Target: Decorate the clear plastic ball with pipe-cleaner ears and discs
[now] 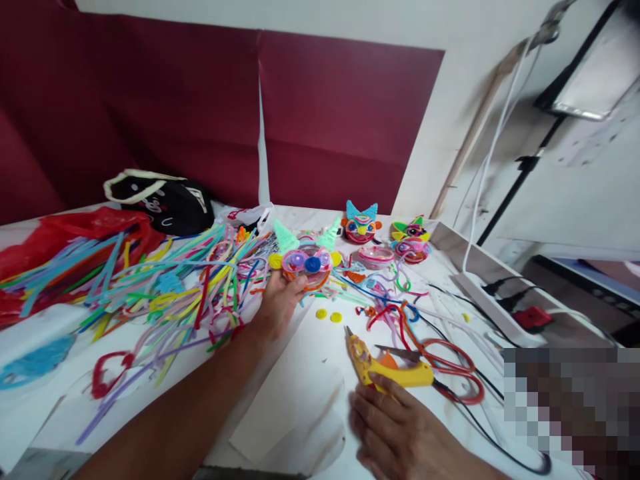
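My left hand (281, 300) holds a colourful pipe-cleaner animal head (305, 264) by its lower left side; it has mint green ears, purple eyes, a blue nose and yellow discs at its sides. My right hand (387, 420) lies at the yellow glue gun (395, 373), fingers curled at its underside, the nozzle pointing up and left. Two small yellow discs (329, 315) lie on the white table between the hands. Orange-handled scissors (450, 363) rest partly behind the glue gun.
Loose pipe cleaners (200, 273) cover the table's left side. Finished heads (360, 223) and a pink ring (376, 256) stand at the back. A black bag (170, 207) is back left. A power strip (500, 300) and cables lie right.
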A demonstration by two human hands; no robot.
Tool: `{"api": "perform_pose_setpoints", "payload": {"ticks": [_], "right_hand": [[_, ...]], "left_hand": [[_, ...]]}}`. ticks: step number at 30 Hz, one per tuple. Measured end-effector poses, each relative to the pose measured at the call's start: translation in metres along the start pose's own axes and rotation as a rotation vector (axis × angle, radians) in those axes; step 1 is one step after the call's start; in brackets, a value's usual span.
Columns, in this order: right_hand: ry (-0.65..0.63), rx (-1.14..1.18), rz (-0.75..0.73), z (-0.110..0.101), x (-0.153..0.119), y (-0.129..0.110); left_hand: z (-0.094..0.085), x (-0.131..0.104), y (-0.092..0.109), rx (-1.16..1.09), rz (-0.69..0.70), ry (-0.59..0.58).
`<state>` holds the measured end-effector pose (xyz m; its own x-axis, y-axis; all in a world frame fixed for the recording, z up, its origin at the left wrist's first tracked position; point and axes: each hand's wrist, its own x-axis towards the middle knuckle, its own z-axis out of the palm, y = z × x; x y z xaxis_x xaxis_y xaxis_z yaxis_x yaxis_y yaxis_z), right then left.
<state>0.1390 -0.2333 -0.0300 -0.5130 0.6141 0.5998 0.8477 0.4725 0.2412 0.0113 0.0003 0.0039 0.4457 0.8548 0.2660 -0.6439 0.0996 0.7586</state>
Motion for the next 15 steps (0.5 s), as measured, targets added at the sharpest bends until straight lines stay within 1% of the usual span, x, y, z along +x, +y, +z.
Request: {"api": "perform_pose_setpoints", "payload": {"ticks": [3, 5, 10, 15], "right_hand": [[0.078, -0.003, 0.0, 0.006, 0.005, -0.002], [0.086, 0.006, -0.016, 0.007, 0.011, -0.003], [-0.075, 0.077, -0.053, 0.005, 0.022, 0.001], [-0.153, 0.127, -0.068, 0.008, 0.022, 0.01]], "left_hand": [[-0.002, 0.0, -0.002, 0.002, 0.006, -0.026], [-0.002, 0.0, -0.003, 0.009, 0.009, -0.036], [-0.003, 0.0, -0.005, 0.017, 0.013, -0.025], [-0.002, 0.0, -0.003, 0.0, -0.002, -0.027]]}}
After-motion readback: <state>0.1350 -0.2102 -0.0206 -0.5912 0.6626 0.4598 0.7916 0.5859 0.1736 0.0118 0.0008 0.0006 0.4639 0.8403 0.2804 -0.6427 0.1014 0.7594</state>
